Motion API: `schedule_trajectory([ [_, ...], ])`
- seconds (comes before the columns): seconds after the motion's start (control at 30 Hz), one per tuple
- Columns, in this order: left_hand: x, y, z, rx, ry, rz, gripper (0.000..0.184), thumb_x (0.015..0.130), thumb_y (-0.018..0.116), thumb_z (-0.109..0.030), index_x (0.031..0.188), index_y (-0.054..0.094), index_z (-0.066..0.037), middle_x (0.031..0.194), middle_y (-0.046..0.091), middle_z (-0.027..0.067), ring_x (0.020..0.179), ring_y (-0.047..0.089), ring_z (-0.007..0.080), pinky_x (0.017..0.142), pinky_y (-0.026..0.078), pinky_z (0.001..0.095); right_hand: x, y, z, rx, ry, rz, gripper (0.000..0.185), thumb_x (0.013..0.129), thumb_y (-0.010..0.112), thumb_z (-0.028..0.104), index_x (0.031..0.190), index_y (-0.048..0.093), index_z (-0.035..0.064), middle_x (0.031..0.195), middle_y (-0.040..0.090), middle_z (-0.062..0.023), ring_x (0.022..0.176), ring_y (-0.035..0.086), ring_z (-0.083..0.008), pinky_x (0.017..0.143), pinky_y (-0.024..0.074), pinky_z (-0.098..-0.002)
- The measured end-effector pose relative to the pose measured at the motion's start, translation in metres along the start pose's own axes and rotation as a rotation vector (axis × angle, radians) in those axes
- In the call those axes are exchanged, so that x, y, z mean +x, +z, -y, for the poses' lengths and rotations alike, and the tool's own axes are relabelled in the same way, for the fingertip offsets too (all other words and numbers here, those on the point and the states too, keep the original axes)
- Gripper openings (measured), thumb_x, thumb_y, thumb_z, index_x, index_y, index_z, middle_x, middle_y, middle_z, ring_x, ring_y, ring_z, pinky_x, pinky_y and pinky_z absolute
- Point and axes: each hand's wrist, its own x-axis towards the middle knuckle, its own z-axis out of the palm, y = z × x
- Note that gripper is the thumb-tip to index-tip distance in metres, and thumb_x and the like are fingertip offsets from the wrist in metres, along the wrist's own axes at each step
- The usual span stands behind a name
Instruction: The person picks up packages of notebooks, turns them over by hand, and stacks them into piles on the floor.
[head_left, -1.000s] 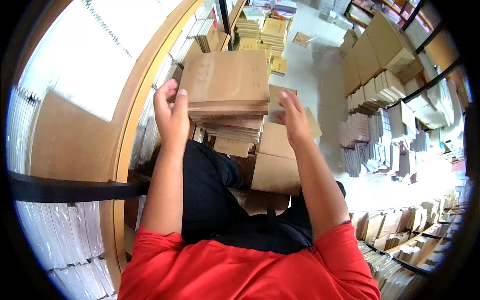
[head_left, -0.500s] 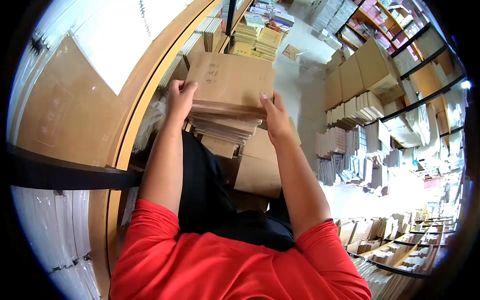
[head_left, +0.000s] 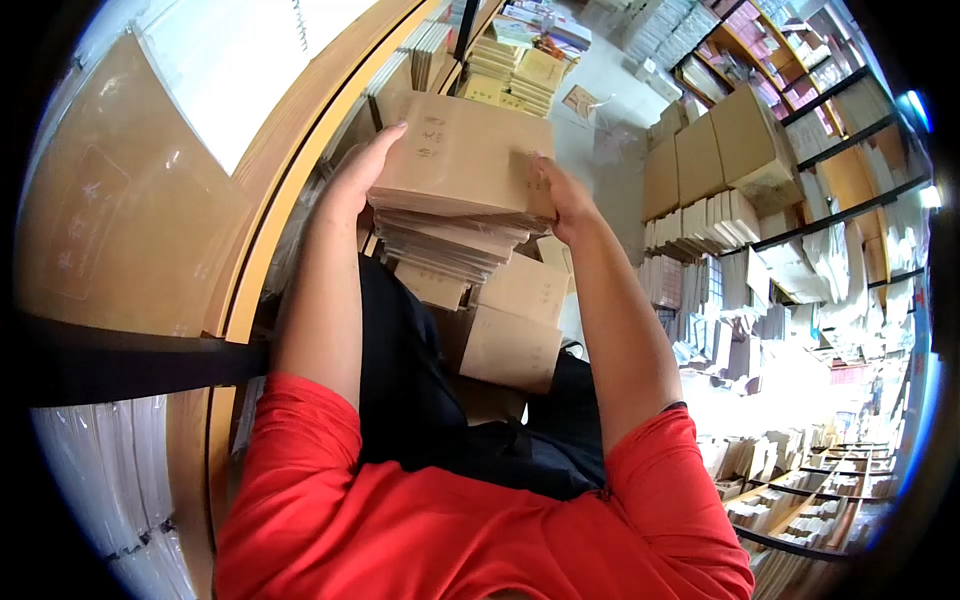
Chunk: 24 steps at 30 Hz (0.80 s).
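A tall stack of brown paper-covered books (head_left: 470,150) rises in front of me, with dark handwriting on its top cover. My left hand (head_left: 368,165) grips the left side of the upper books, thumb lying on the top cover's edge. On the right side, my right hand (head_left: 562,195) holds the same upper books, its thumb near the top right edge and its other fingers mostly hidden. The lower books (head_left: 440,245) of the stack sit unevenly, fanned out beneath. Below and to the right lie more brown packets (head_left: 512,345) near my legs.
A wooden shelf (head_left: 290,150) with a black bar (head_left: 150,365) runs along my left. Yellow booklets (head_left: 535,75) are piled beyond the stack. Cardboard boxes (head_left: 720,150) and rows of books (head_left: 705,225) stand to the right, beside black-barred shelving (head_left: 840,215).
My hands were apart from the stack a second ago, then came in and closed on its sides. The view has shifted, and the top books now sit slightly higher and more tilted.
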Motion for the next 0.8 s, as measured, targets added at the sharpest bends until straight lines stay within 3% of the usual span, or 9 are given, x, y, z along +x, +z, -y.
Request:
schedule_trajectory([
  [0.1,-0.007,0.002,-0.003,-0.064,-0.064,0.085,0.073,0.094,0.066,-0.057,0.138,0.062,0.001,0.137,0.065,0.0176,0.126,0.060,0.0244,0.107,0.044,0.0360,0.008,0.000,-0.005,0.077,0.027,0.037,0.054,0.101,0.064,0.042,0.139,0.056,0.0044,0.129,0.066,-0.0126,0.111,0.066,-0.0269,0.098,0.0539,-0.0459],
  [0.2,-0.029,0.005,-0.014,-0.047,-0.065,0.141,0.071,0.094,0.068,-0.055,0.141,0.061,-0.002,0.142,0.063,0.0151,0.130,0.057,0.0248,0.111,0.041,0.0397,0.003,0.000,-0.009,0.178,0.020,0.084,0.043,0.104,0.062,0.036,0.129,0.062,0.0020,0.122,0.068,-0.0113,0.105,0.069,-0.0237,0.091,0.0567,-0.0409],
  [0.3,-0.035,0.003,-0.012,-0.005,-0.057,0.186,0.069,0.095,0.069,-0.054,0.140,0.061,-0.002,0.141,0.063,0.0142,0.130,0.058,0.0250,0.111,0.041,0.0404,-0.008,-0.002,-0.013,0.140,0.026,0.014,0.040,0.103,0.062,0.033,0.127,0.062,0.0016,0.121,0.069,-0.0111,0.103,0.069,-0.0233,0.091,0.0566,-0.0399],
  [0.37,-0.058,0.007,-0.016,0.060,-0.054,0.155,0.068,0.096,0.069,-0.054,0.138,0.062,-0.001,0.139,0.064,0.0145,0.128,0.059,0.0248,0.110,0.042,0.0394,-0.015,-0.008,-0.020,0.133,0.034,0.056,0.045,0.102,0.064,0.034,0.134,0.058,0.0035,0.124,0.068,-0.0111,0.109,0.068,-0.0244,0.093,0.0558,-0.0428],
  [0.4,-0.065,0.009,-0.014,0.016,-0.056,0.112,0.060,0.097,0.069,-0.047,0.136,0.064,-0.001,0.129,0.070,0.0141,0.116,0.066,0.0229,0.101,0.048,0.0361,-0.022,-0.008,-0.022,0.130,0.039,0.079,0.048,0.101,0.065,0.034,0.138,0.057,0.0045,0.126,0.068,-0.0111,0.112,0.067,-0.0249,0.095,0.0554,-0.0443],
  [0.6,-0.125,0.010,0.002,0.004,0.034,0.116,0.059,0.099,0.071,-0.035,0.141,0.057,0.003,0.133,0.067,0.0140,0.122,0.062,0.0217,0.104,0.047,0.0355,-0.088,-0.013,-0.040,0.149,0.044,0.035,0.043,0.103,0.062,0.030,0.135,0.058,0.0001,0.121,0.069,-0.0108,0.107,0.068,-0.0216,0.094,0.0551,-0.0379],
  [0.7,-0.165,0.015,0.001,0.049,0.048,0.107,0.055,0.100,0.070,-0.030,0.141,0.056,0.004,0.133,0.066,0.0148,0.123,0.062,0.0211,0.106,0.046,0.0354,-0.132,-0.020,-0.055,0.200,-0.048,0.064,0.047,0.104,0.061,0.029,0.141,0.052,0.0008,0.125,0.067,-0.0114,0.112,0.067,-0.0208,0.098,0.0533,-0.0367],
  [0.73,-0.180,0.017,0.001,0.053,0.061,0.112,0.054,0.100,0.069,-0.029,0.141,0.056,0.004,0.133,0.066,0.0149,0.123,0.062,0.0208,0.106,0.046,0.0353,-0.148,-0.024,-0.056,0.202,-0.024,0.069,0.053,0.103,0.062,0.028,0.147,0.050,0.0014,0.133,0.064,-0.0097,0.120,0.063,-0.0196,0.100,0.0507,-0.0370],
  [0.8,-0.210,0.027,-0.007,0.036,0.093,0.123,0.051,0.101,0.068,-0.026,0.140,0.054,0.005,0.130,0.067,0.0144,0.121,0.062,0.0199,0.106,0.046,0.0349,-0.180,-0.028,-0.057,0.254,-0.050,0.070,0.050,0.103,0.061,0.025,0.146,0.051,0.0014,0.131,0.065,-0.0103,0.118,0.063,-0.0195,0.099,0.0506,-0.0363],
])
